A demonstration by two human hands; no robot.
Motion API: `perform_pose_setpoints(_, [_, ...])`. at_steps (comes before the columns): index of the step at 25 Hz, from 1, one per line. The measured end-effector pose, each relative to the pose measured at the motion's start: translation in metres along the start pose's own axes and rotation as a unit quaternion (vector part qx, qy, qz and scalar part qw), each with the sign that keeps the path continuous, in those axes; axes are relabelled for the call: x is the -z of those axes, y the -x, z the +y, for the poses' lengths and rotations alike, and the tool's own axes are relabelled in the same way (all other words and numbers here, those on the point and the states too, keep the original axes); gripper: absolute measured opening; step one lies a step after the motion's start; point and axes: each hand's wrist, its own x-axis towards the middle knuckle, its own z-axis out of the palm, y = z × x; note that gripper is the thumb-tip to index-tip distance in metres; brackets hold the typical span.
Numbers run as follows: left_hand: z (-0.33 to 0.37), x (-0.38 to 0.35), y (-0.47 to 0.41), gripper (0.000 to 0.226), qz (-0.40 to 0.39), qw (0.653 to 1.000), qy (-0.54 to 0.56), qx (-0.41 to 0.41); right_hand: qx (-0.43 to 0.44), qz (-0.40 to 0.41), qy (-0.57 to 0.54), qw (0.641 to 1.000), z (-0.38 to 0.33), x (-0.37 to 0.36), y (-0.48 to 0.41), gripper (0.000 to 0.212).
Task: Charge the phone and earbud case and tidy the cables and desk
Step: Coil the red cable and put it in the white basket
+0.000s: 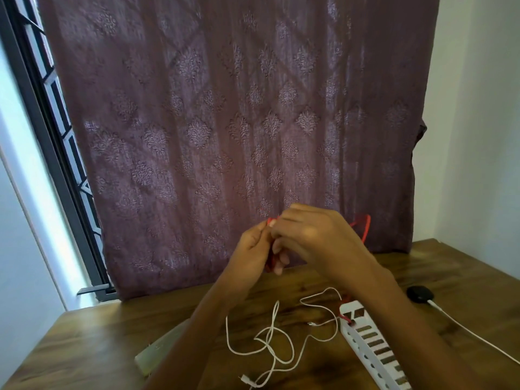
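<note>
Both hands are raised above the desk with a red cable (pixel 365 226) between them. My left hand (pixel 253 249) pinches the red strands near their top, and my right hand (pixel 312 235) closes over them from the right; a red loop sticks out behind my right wrist. A loose white cable (pixel 270 344) lies tangled on the wooden desk (pixel 98 333) below my arms. A black earbud case (pixel 419 294) sits at the right with a white cable (pixel 472 333) plugged into it. A pale flat phone-like slab (pixel 157 353) lies under my left forearm, partly hidden.
A white slotted tray (pixel 371 347) lies on the desk at the lower right, with a red cable end going into one of its slots. A patterned mauve curtain (pixel 239 122) hangs behind the desk. A window frame (pixel 50 136) stands at the left, a white wall at the right.
</note>
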Motion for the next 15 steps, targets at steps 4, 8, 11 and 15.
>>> perform_pose_setpoints(4, [0.011,0.003,-0.003,0.037,-0.055,0.995,0.081,0.027,-0.026,0.007,-0.034,0.999,0.018,0.008,-0.006,0.012])
perform_pose_setpoints(8, [0.02,0.006,-0.003,0.034,-0.099,0.983,0.143,0.055,-0.068,0.032,-0.077,0.994,0.032,0.016,-0.006,0.022])
perform_pose_setpoints(11, [0.025,0.007,0.002,0.031,-0.112,0.969,0.205,0.085,-0.104,0.064,-0.133,0.984,0.04,0.011,-0.004,0.018])
perform_pose_setpoints(15, [0.025,0.006,0.006,0.032,-0.101,0.938,0.309,0.116,-0.168,0.109,-0.238,0.95,0.042,0.001,0.004,0.018])
